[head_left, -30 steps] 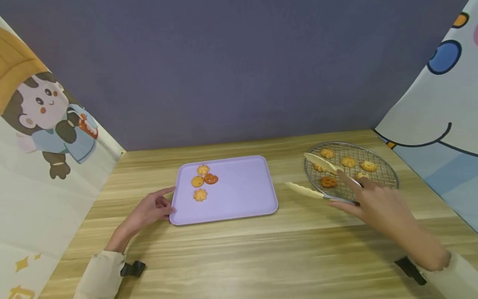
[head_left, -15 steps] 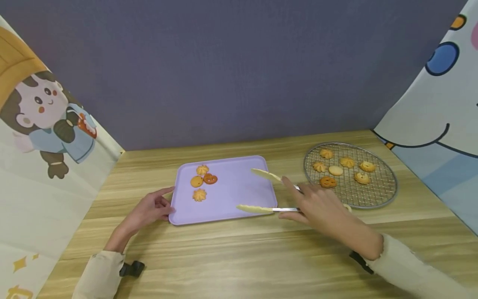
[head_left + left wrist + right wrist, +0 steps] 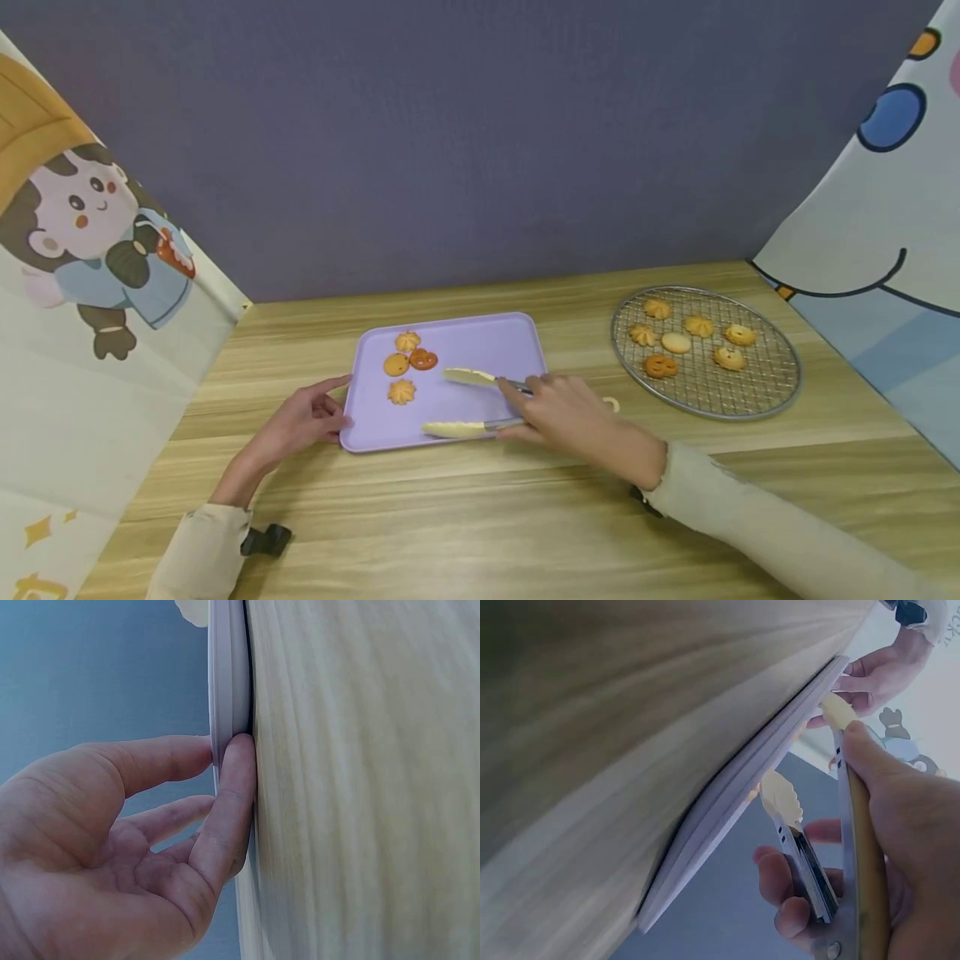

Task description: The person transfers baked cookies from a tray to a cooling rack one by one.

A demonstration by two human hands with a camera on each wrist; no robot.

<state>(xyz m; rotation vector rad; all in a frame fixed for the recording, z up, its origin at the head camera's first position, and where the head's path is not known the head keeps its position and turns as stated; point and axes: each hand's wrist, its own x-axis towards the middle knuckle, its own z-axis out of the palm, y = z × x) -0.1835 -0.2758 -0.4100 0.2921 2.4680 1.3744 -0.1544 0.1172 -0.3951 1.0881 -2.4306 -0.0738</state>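
My right hand (image 3: 573, 417) grips a pair of tongs (image 3: 456, 430) with cream-coloured scalloped tips and metal arms. The tips stand spread apart over the front middle of the lilac tray (image 3: 480, 333), with nothing between them. On the tray's left part lie two flower-shaped cookies (image 3: 401, 392), a round cookie (image 3: 396, 364) and a brown pretzel-shaped cookie (image 3: 423, 359). At the tray's left front corner, my left hand (image 3: 300, 423) pinches the rim; the left wrist view shows fingertips (image 3: 238, 754) at its edge.
Right of the tray, a round wire rack (image 3: 765, 383) holds several cookies, among them a pretzel-shaped cookie (image 3: 661, 367) and a pale oval cookie (image 3: 676, 342). A dark wall (image 3: 480, 150) stands behind the wooden table (image 3: 420, 525), with printed cloths at both sides.
My right hand has carried the tongs left from over the wire rack to over the tray, their tips staying apart. My left hand keeps its place at the tray's corner.
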